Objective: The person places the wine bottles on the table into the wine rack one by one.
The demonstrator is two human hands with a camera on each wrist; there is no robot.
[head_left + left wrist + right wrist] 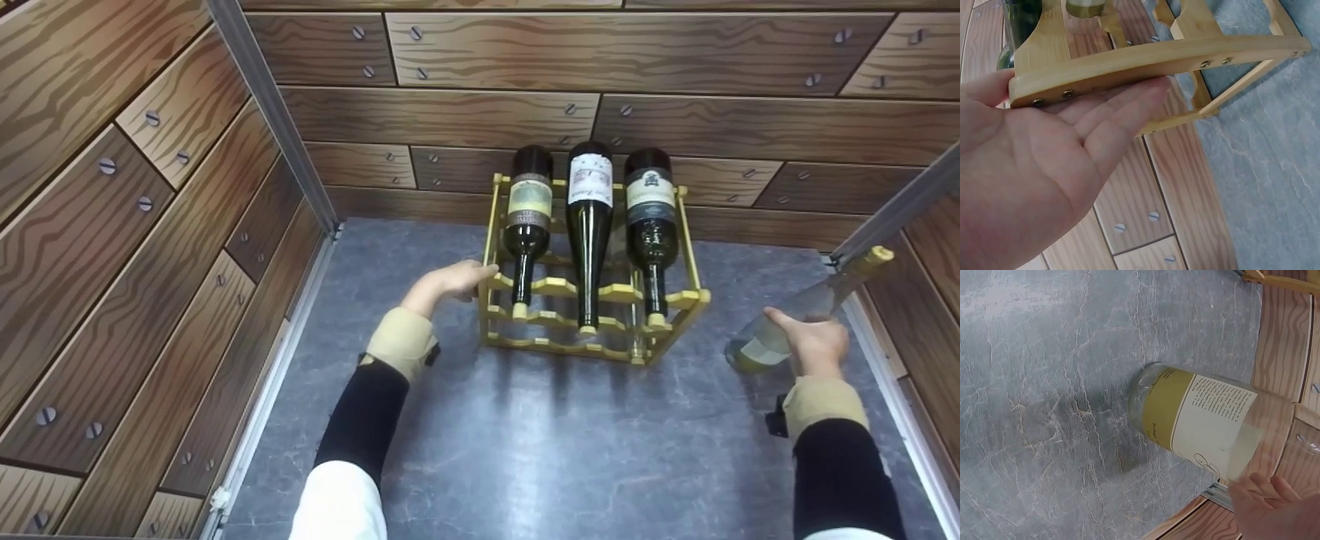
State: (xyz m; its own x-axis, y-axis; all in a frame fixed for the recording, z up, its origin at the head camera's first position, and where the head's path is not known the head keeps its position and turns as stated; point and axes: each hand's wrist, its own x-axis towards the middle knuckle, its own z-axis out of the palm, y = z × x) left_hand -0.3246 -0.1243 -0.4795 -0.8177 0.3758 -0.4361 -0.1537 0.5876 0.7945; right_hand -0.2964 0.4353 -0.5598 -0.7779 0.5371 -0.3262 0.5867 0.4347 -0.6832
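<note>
A yellowish wooden wine rack [694,259] stands on the floor with three dark glass wine bottles lying in its top row: one on the left [531,199], one in the middle [590,225], one on the right [651,199]. My left hand [454,281] holds the rack's near left top corner; in the left wrist view its fingers run along the side rail [1129,64]. To the right, my right hand [817,345] grips a clear glass wine bottle [1196,419] with a white and gold label. That bottle leans, its base low at the floor and its yellow-tipped neck up to the right.
Wood-patterned panels [480,52] wall in the back, left and right. Metal strips [289,352] line the foot of the side walls. The grey marbled floor [570,457] stretches in front of the rack.
</note>
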